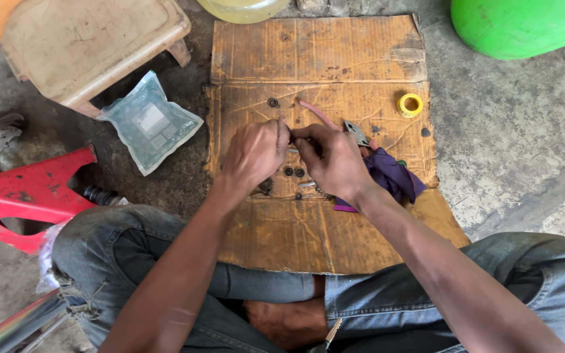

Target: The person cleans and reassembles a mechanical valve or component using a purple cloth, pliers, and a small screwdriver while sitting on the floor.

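Left hand (253, 153) and right hand (331, 160) both pinch one small metal part (293, 140) above the cardboard sheet (315, 65); keep grips steady, fingertips close.

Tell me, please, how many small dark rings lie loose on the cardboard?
3: one ring near the top fold, two rings just below the hands; more may be hidden under them.

Small metal part (293, 139) between fingertips
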